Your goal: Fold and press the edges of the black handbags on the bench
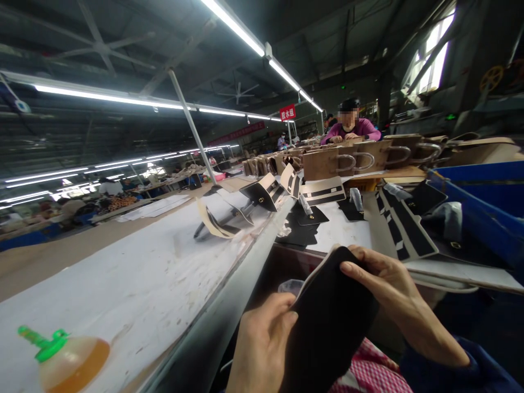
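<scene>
Between my two hands I hold a black leather panel (331, 322) with a pale inner layer showing along its upper left edge. My left hand (266, 333) pinches that left edge between thumb and fingers. At the panel's top right corner, my right hand (380, 284) grips with the thumb on the near face and the fingers behind. A piece of clear plastic (290, 286) shows just beyond my left hand. Similar black panels with small gold clasps, such as one panel (262, 195), lie past my hands.
On the white-covered table (135, 273) at left stands a glue bottle (73, 363) with a green cap. Beige panels with black strips (403, 224) lie at right, near a blue bin (483, 185). Brown bags (321, 164) stand in rows before a co-worker (356, 128).
</scene>
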Demonstrator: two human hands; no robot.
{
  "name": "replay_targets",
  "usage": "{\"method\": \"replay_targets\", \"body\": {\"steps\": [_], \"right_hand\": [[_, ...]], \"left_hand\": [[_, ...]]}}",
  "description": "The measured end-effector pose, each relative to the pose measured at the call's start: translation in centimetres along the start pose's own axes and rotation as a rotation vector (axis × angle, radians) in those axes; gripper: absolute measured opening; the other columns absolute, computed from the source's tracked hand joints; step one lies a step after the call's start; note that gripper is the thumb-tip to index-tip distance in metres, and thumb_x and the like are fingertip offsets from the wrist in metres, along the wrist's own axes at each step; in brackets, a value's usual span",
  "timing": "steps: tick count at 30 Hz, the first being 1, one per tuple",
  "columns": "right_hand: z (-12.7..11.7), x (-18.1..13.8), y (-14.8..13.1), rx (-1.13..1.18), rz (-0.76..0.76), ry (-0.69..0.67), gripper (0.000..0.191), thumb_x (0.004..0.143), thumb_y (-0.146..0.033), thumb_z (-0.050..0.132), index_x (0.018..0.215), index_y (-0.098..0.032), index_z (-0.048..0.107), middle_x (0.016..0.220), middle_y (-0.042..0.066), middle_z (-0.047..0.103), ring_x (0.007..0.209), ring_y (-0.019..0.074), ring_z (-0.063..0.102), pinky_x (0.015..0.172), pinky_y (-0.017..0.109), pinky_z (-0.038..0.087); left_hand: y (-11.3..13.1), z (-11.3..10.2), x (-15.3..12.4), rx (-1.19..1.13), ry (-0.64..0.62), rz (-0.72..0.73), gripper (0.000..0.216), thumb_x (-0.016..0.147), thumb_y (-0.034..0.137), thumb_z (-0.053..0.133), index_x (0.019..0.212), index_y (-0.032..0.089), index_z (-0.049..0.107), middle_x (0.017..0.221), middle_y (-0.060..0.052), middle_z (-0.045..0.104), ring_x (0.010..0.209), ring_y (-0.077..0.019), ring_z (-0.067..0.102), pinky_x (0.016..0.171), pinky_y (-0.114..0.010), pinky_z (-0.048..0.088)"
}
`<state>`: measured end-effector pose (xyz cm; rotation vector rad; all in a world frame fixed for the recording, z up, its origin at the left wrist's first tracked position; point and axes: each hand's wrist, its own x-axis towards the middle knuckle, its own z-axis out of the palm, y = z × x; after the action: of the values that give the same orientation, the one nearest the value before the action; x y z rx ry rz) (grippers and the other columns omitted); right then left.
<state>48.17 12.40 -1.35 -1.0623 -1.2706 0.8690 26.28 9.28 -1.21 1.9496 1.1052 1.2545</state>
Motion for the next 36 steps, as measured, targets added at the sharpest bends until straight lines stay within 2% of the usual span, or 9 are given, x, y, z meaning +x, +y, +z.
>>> {"method": "replay_targets", "body": {"steps": [2, 6, 9, 14, 20, 26, 29, 33, 36], "right_hand": [[0.0, 0.1, 0.1, -0.008, 0.0, -0.007, 0.039, 0.077, -0.055, 0.071, 0.074, -0.018, 0.061, 0.073, 0.003, 0.062, 0.064, 0.0173, 0.057, 0.056, 0.028, 0.049], [0.0, 0.0, 0.0, -0.037, -0.031, -0.022, 0.041, 0.077, -0.058, 0.07, 0.074, -0.018, 0.062, 0.073, 0.003, 0.062, 0.064, 0.0172, 0.057, 0.056, 0.027, 0.049], [0.1, -0.1, -0.2, -0.062, -0.046, -0.012, 0.041, 0.077, -0.059, 0.069, 0.075, -0.018, 0.064, 0.073, 0.003, 0.063, 0.065, 0.0178, 0.058, 0.056, 0.027, 0.049], [0.0, -0.2, -0.2, -0.136, -0.101, -0.028, 0.037, 0.081, -0.054, 0.067, 0.074, -0.018, 0.063, 0.072, 0.003, 0.063, 0.065, 0.0176, 0.058, 0.057, 0.027, 0.047], [0.0, -0.5, -0.3, -0.268, -0.169, -0.016, 0.033, 0.084, -0.05, 0.062, 0.071, -0.02, 0.06, 0.068, 0.001, 0.058, 0.062, 0.0164, 0.054, 0.053, 0.026, 0.044], [-0.1, -0.7, -0.7, -0.308, -0.211, -0.001, 0.031, 0.085, -0.048, 0.061, 0.071, -0.021, 0.059, 0.067, 0.0, 0.057, 0.061, 0.0155, 0.052, 0.052, 0.024, 0.043], [0.0, -0.8, -0.8, -0.327, -0.247, 0.016, 0.032, 0.086, -0.047, 0.061, 0.069, -0.021, 0.056, 0.065, -0.001, 0.053, 0.058, 0.014, 0.049, 0.051, 0.023, 0.041], [0.5, -1.2, -0.9, -0.386, -0.356, 0.061, 0.031, 0.088, -0.043, 0.06, 0.067, -0.02, 0.056, 0.063, -0.002, 0.052, 0.058, 0.0135, 0.048, 0.053, 0.024, 0.041], [0.7, -1.5, -0.8, -0.303, -0.379, 0.071, 0.026, 0.085, -0.04, 0.065, 0.071, -0.02, 0.059, 0.067, -0.001, 0.058, 0.061, 0.0146, 0.054, 0.059, 0.025, 0.045]], "left_hand": [[-0.1, 0.1, 0.1, 0.015, 0.008, 0.026, 0.022, 0.091, 0.019, 0.053, 0.1, 0.02, 0.073, 0.081, 0.001, 0.075, 0.073, -0.0111, 0.071, 0.067, -0.013, 0.053], [-0.2, 0.4, 0.5, 0.069, -0.048, 0.105, 0.029, 0.093, 0.018, 0.051, 0.112, 0.018, 0.072, 0.103, -0.006, 0.077, 0.097, -0.0176, 0.073, 0.082, -0.017, 0.057], [-0.3, 0.8, 0.7, 0.126, -0.073, 0.152, 0.033, 0.094, 0.017, 0.048, 0.118, 0.012, 0.069, 0.108, -0.01, 0.076, 0.106, -0.0205, 0.07, 0.087, -0.019, 0.057], [-0.6, 1.6, 0.8, 0.185, -0.001, 0.245, 0.032, 0.095, 0.015, 0.046, 0.116, 0.011, 0.069, 0.101, -0.01, 0.077, 0.098, -0.0181, 0.073, 0.088, -0.021, 0.057], [-1.0, 2.7, 0.8, 0.248, 0.059, 0.335, 0.034, 0.094, 0.01, 0.047, 0.124, 0.009, 0.063, 0.105, -0.012, 0.075, 0.092, -0.0161, 0.074, 0.079, -0.017, 0.059], [-0.9, 3.1, 0.7, 0.134, 0.103, 0.36, 0.033, 0.093, 0.008, 0.048, 0.119, 0.016, 0.067, 0.102, -0.01, 0.076, 0.09, -0.0164, 0.074, 0.076, -0.016, 0.058], [-1.2, 3.3, 0.8, 0.178, 0.118, 0.444, 0.034, 0.091, 0.005, 0.05, 0.12, 0.015, 0.066, 0.098, -0.008, 0.076, 0.087, -0.0149, 0.074, 0.077, -0.014, 0.057], [-1.7, 4.0, 1.0, 0.293, 0.225, 0.566, 0.037, 0.088, 0.002, 0.055, 0.123, 0.011, 0.063, 0.095, -0.008, 0.076, 0.084, -0.0128, 0.074, 0.08, -0.012, 0.055], [-1.8, 4.5, 0.8, 0.181, 0.294, 0.516, 0.036, 0.089, 0.002, 0.053, 0.119, 0.018, 0.066, 0.093, -0.004, 0.075, 0.081, -0.0112, 0.073, 0.081, -0.013, 0.055]]}}
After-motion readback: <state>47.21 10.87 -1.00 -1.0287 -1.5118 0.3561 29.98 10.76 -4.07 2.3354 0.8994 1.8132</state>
